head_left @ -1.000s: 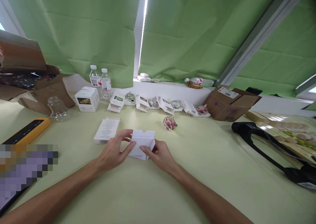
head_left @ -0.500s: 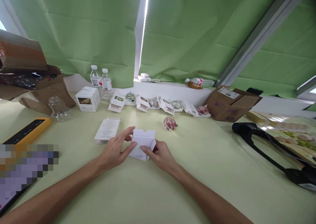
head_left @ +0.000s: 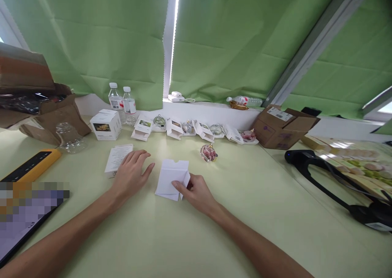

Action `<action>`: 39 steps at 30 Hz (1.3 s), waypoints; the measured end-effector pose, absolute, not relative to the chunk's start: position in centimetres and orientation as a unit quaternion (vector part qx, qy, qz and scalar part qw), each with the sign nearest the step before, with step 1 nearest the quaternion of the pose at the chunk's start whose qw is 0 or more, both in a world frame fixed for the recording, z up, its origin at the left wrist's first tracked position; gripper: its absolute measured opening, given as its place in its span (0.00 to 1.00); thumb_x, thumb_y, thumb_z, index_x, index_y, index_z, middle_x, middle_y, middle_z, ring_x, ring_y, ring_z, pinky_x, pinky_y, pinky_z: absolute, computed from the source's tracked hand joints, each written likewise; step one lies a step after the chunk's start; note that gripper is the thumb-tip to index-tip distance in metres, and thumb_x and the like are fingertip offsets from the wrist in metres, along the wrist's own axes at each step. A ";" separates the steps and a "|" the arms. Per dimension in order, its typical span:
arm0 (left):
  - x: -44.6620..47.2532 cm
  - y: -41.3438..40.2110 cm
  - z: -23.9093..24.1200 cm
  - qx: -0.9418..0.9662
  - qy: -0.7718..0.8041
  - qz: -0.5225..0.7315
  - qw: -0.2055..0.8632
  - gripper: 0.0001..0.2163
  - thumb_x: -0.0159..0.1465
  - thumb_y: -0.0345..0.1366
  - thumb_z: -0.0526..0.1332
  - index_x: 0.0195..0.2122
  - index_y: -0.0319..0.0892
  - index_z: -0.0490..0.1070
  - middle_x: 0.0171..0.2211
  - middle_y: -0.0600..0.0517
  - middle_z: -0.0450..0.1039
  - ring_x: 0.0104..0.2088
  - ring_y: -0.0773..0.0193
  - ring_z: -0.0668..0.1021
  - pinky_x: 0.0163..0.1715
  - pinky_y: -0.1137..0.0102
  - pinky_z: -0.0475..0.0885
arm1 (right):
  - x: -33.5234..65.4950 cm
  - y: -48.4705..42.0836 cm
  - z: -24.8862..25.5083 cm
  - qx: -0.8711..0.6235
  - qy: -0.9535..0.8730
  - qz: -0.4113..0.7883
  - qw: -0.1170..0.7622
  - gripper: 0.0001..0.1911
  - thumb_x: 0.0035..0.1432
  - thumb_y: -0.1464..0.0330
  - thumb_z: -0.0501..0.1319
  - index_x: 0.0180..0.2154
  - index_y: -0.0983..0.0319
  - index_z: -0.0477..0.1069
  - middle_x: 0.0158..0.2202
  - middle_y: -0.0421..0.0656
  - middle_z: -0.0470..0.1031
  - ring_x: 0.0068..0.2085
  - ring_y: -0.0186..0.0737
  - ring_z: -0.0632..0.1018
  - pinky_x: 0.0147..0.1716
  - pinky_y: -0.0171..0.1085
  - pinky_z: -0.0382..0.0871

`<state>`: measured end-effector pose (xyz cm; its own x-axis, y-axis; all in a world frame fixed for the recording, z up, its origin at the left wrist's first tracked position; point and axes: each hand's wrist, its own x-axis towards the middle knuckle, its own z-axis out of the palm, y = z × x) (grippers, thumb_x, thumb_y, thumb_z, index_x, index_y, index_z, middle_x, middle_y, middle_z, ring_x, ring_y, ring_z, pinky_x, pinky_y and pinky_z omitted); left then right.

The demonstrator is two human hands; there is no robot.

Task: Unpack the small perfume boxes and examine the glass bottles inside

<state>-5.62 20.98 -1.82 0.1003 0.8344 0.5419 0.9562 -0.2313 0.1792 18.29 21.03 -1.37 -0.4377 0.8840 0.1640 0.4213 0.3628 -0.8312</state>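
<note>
A small white folded carton (head_left: 170, 178) lies on the pale green table (head_left: 196, 237). My right hand (head_left: 196, 192) pinches its lower right edge between thumb and fingers. My left hand (head_left: 131, 175) is off the carton, fingers spread and open, resting over the near edge of a flat printed white box (head_left: 115, 157) to the left. A round glass ornament with pink contents (head_left: 208, 152) sits just beyond the carton to the right.
Along the back edge stand a white cube box (head_left: 105, 125), two water bottles (head_left: 122, 102), a row of open small boxes with glass ornaments (head_left: 190, 127), and a brown cardboard box (head_left: 281, 127). An empty glass jar (head_left: 67, 137) and yellow-edged tablet (head_left: 30, 165) lie left; a black device (head_left: 330, 184) lies right.
My left hand has let go of the white carton and moved left onto the flat printed box. My right hand still holds the carton. The view shifted slightly.
</note>
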 end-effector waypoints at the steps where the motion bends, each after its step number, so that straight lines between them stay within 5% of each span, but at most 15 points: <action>1: -5.7 20.9 -1.9 -0.728 -0.617 -0.265 0.140 0.17 0.66 0.45 0.52 0.52 0.42 0.65 0.53 0.41 0.68 0.56 0.47 0.68 0.56 0.52 0.60 | 18.3 21.0 -1.4 -0.426 -0.764 0.368 0.314 0.17 0.58 0.56 0.57 0.27 0.63 0.67 0.22 0.38 0.67 0.23 0.31 0.63 0.21 0.31 0.56; 4: -6.1 20.7 -2.5 -0.695 -0.652 -0.223 0.205 0.26 0.64 0.49 0.53 0.56 0.34 0.62 0.58 0.32 0.61 0.60 0.37 0.62 0.58 0.42 0.51 | 18.3 21.0 -1.5 -0.424 -0.765 0.369 0.314 0.16 0.58 0.56 0.57 0.27 0.62 0.66 0.21 0.37 0.66 0.23 0.31 0.63 0.21 0.31 0.56; 7: -6.6 20.6 -3.2 -0.683 -0.673 -0.183 0.216 0.27 0.63 0.51 0.52 0.54 0.32 0.64 0.58 0.28 0.60 0.59 0.33 0.62 0.54 0.39 0.53 | 18.4 21.0 -1.5 -0.425 -0.764 0.373 0.312 0.16 0.58 0.56 0.57 0.26 0.62 0.66 0.21 0.37 0.65 0.23 0.31 0.62 0.21 0.31 0.55; 18: -5.2 19.8 -0.6 -0.757 -0.597 -0.221 0.149 0.16 0.66 0.45 0.51 0.46 0.42 0.71 0.35 0.42 0.76 0.42 0.47 0.77 0.51 0.51 0.66 | 18.3 21.0 -1.6 -0.425 -0.766 0.367 0.314 0.17 0.58 0.56 0.57 0.27 0.62 0.67 0.21 0.37 0.65 0.22 0.31 0.63 0.21 0.31 0.56; 24: -5.2 20.1 -2.0 -0.775 -0.572 -0.254 0.085 0.17 0.64 0.42 0.54 0.52 0.45 0.67 0.53 0.44 0.70 0.53 0.48 0.71 0.53 0.52 0.66 | 18.3 21.0 -1.6 -0.426 -0.768 0.362 0.313 0.18 0.58 0.55 0.57 0.27 0.62 0.67 0.21 0.37 0.66 0.23 0.31 0.63 0.21 0.31 0.57; 28: -5.4 20.5 -3.2 -0.771 -0.586 -0.224 0.114 0.23 0.64 0.42 0.54 0.59 0.39 0.60 0.59 0.39 0.62 0.60 0.46 0.64 0.60 0.49 0.56 | 18.3 21.1 -1.6 -0.427 -0.768 0.361 0.312 0.17 0.58 0.56 0.57 0.27 0.62 0.67 0.21 0.37 0.66 0.22 0.31 0.63 0.21 0.31 0.56; 39: -5.2 20.3 -1.3 -0.813 -0.532 -0.233 0.031 0.16 0.67 0.43 0.51 0.50 0.46 0.70 0.49 0.46 0.74 0.52 0.53 0.73 0.58 0.53 0.62 | 18.3 21.1 -1.8 -0.427 -0.769 0.363 0.309 0.17 0.58 0.55 0.57 0.27 0.62 0.68 0.21 0.38 0.66 0.22 0.31 0.62 0.21 0.32 0.57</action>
<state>-5.22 20.27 -1.28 0.3249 0.8515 0.4116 0.8799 -0.4316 0.1984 18.33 21.06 -1.82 -0.4448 0.8804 0.1646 0.4329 0.3722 -0.8210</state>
